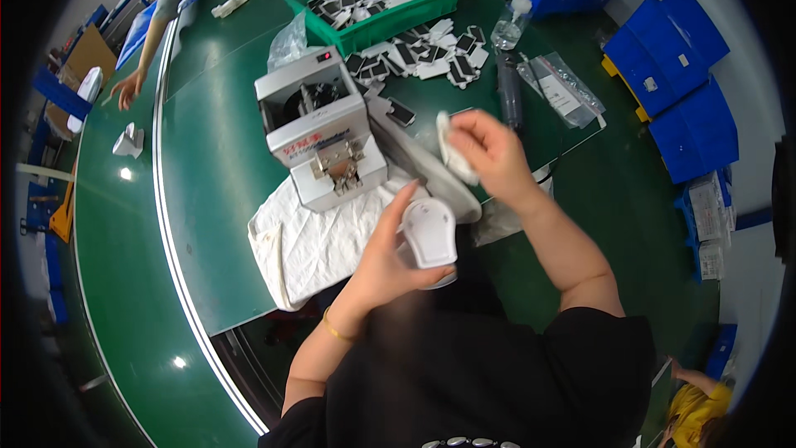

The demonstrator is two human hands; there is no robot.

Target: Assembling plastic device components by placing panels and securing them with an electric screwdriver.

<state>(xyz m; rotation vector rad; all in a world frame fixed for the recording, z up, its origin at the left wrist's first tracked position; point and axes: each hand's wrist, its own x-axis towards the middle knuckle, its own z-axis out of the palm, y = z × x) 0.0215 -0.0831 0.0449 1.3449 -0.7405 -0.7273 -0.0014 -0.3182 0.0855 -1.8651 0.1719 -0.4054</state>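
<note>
My left hand (378,259) is closed around a white plastic housing (433,236), a hollow shell with its open side facing up. To its right, my right hand (495,153) pinches a crumpled white cloth (453,156) between thumb and fingers, apart from the housing. Just beyond my left hand stands a silver-grey tape dispenser (313,112) with a dark reel inside. A spread white cloth (311,241) lies beneath the dispenser and hangs toward the table's front edge.
A green tray (356,38) full of small black-and-white pieces sits at the back; more pieces (431,54) lie before it. A clear bottle (508,29), a dark cylindrical tool (508,91) and plastic bags (568,95) are right. A co-worker's hand (128,90) reaches toward a white part (128,141).
</note>
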